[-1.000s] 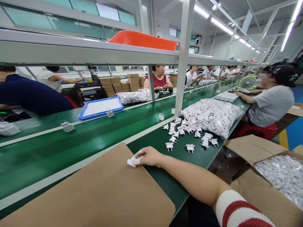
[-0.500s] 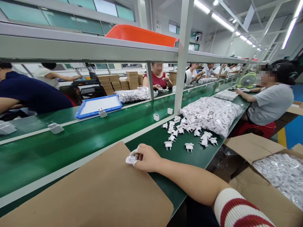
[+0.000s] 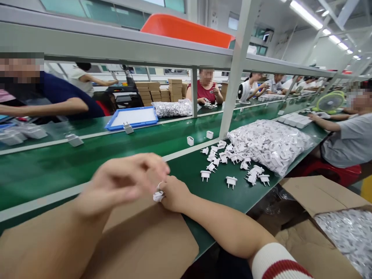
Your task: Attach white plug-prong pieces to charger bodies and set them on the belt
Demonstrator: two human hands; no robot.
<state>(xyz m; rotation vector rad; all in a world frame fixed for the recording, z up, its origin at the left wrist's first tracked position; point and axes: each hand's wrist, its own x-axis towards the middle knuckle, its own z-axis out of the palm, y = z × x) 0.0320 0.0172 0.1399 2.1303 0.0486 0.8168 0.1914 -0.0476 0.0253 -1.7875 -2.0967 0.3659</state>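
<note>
**Fingers pinch a small white plug part over the cardboard**

The fingers of the right hand are closed round a small white plastic plug part, held low over the flat brown cardboard sheet at the near edge of the green tabletop. The left hand hovers just beside it, fingers loosely spread and holding nothing that I can see.

To my eye, the grip wants to stay at the part's sides, so its face is free for the other hand, and both hands want to stay low over the cardboard, where a dropped piece would land close.

More loose white plug pieces lie scattered further right, near a clear bag of the same white parts.

The left hand is blurred, so its fingertips are hard to read. The right hand's fingers cover most of the part; its prongs and exact shape cannot be made out. The open brown carton at right is cut off by the frame.
</note>
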